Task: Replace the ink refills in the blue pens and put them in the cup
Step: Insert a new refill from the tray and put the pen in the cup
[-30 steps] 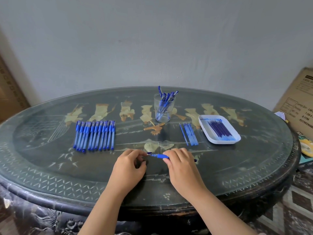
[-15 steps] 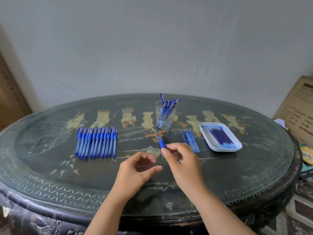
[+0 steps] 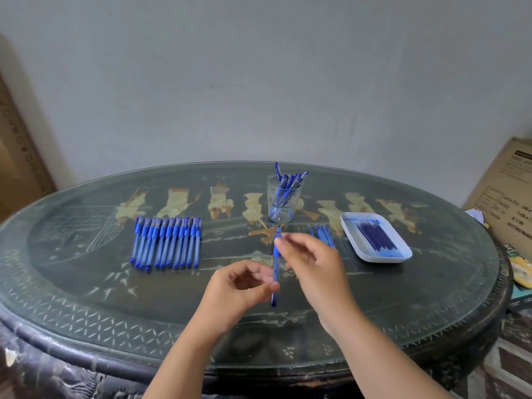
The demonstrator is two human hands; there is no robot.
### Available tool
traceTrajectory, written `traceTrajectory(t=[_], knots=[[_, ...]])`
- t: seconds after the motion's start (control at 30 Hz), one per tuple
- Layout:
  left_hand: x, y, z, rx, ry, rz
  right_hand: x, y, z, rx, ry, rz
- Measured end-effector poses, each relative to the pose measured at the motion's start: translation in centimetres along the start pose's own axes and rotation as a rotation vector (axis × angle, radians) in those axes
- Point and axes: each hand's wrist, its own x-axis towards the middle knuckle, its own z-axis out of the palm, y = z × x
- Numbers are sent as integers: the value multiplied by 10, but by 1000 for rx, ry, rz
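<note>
The dark oval lacquered worktop (image 3: 86, 283) carries pale gold figures and a white diamond-lattice border. The row of translucent blue plastic pens (image 3: 167, 243) has deeper blue caps and tips, and the slim blue plastic pen (image 3: 275, 266) matches. The white rectangular tray (image 3: 380, 259) is smeared light blue, holding thin navy ink refills (image 3: 374, 236). The clear glass cup (image 3: 288, 216) is colourless.

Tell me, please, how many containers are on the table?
2. A clear cup of pens stands at the far middle of the table; a white tray of refills lies to its right, slightly nearer. None appears hidden.
</note>
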Motion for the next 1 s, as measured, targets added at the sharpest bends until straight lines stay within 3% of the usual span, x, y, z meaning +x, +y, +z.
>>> traceTrajectory(t=[0.3,0.6,0.7,0.83,1.0], knots=[[1,-1,-6,158,-12,32,23,-33,-14,-55,34,-52],[4,-3,-19,273,53,41,58,-75,-51,246,205,-257],[9,-1,-27,189,194,46,70,-62,-67,113,261,-234],[19,-2,-35,40,392,70,94,-18,-68,-103,254,-41],[30,-6,-40,-40,446,61,122,32,-60,-414,170,97]])
